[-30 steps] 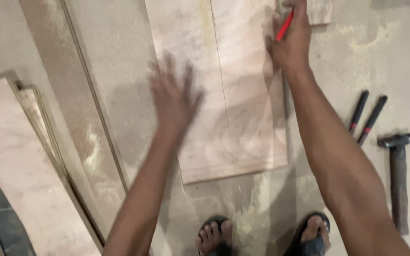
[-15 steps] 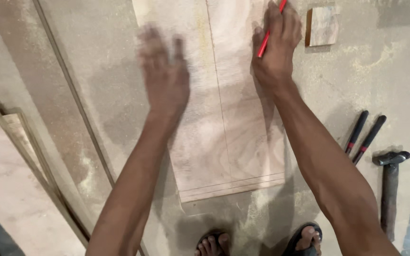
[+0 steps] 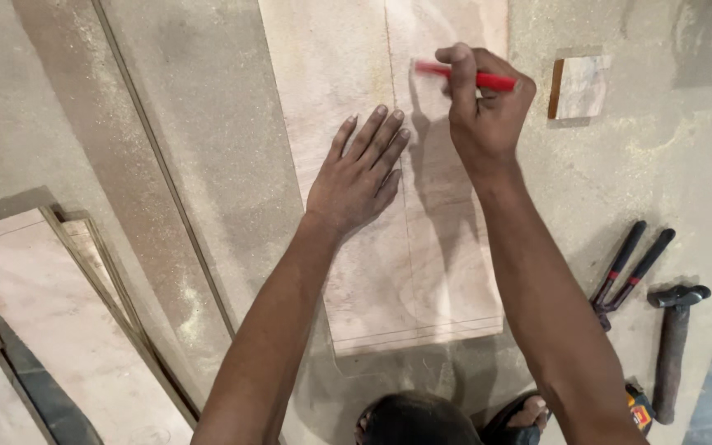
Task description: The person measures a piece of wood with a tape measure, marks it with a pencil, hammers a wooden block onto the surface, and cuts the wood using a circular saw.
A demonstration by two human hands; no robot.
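Note:
A long pale plywood board lies on the dusty floor in front of me, with a thin pencil line running down it. My left hand rests flat on the board, fingers spread and pointing away. My right hand is closed around a red pencil, held sideways just above the board's right half, a little beyond the left hand's fingertips.
A small square wood offcut lies right of the board. Pincers with black and red handles and a hammer lie at the right. More plywood sheets are stacked at the left. My feet in sandals show at the bottom.
My left hand has come down from the air and settled flat on the board. My right hand has turned the red pencil from upright to sideways and moved toward the board's middle.

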